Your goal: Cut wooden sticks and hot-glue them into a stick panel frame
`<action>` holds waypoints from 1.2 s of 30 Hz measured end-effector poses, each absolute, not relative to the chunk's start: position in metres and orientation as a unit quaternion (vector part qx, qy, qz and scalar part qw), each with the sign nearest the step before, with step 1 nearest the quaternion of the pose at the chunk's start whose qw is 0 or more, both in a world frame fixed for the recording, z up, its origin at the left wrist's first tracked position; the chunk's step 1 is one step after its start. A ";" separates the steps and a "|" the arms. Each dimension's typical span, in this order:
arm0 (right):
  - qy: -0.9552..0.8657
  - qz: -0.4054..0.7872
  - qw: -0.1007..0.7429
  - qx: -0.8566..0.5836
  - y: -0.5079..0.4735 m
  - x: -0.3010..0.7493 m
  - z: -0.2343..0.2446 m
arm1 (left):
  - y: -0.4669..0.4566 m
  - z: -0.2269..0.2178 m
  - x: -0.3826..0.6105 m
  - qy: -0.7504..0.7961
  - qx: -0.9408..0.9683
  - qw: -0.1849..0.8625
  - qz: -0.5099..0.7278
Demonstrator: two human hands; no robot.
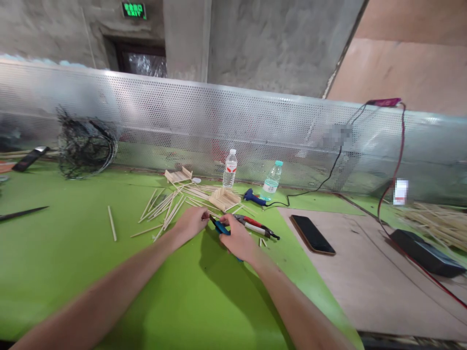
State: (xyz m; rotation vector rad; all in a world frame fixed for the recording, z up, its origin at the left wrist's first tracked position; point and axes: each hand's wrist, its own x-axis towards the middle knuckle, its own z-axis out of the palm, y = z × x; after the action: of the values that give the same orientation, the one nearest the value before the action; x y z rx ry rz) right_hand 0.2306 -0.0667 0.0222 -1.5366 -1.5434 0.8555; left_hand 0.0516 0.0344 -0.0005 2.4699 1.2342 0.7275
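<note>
My right hand (pixel 239 237) is closed around blue-handled pliers (pixel 221 227), their dark jaws pointing up and left. Close to the jaws, my left hand (pixel 193 219) is pinched shut; what its fingertips hold is too small to make out. Just beyond both hands sits a small structure of wooden sticks (pixel 224 199). Loose wooden sticks (pixel 166 209) lie scattered behind and left of my left hand. A second tool with red and white handles (pixel 255 226) rests right beside my right hand. Short stick pieces (pixel 262 242) lie near it.
Behind stand two plastic bottles, one with a white cap (pixel 230 169) and one with a green cap (pixel 272 182). A blue glue gun (pixel 254 197) trails a cable. Another stick structure (pixel 178 175) sits farther back. A phone (pixel 313 235) lies right; a perforated metal panel (pixel 175 121) borders the table.
</note>
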 end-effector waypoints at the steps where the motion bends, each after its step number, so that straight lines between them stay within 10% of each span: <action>1: -0.605 0.339 0.391 -0.605 -0.067 0.230 0.022 | 0.034 0.000 0.052 0.428 0.856 0.145 0.251; 24: -0.581 0.388 0.414 -0.584 -0.062 0.228 0.014 | 0.029 0.006 0.052 0.448 0.857 0.133 0.216; 36: -0.692 0.201 0.310 -0.620 -0.063 0.221 0.024 | 0.024 0.007 0.065 0.516 0.834 0.094 0.172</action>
State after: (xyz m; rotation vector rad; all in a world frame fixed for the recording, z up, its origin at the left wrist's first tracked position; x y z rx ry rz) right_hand 0.2215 -0.0632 0.0244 -1.6367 -1.8281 0.5302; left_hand 0.0645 0.0241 0.0074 2.4750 1.5297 0.5093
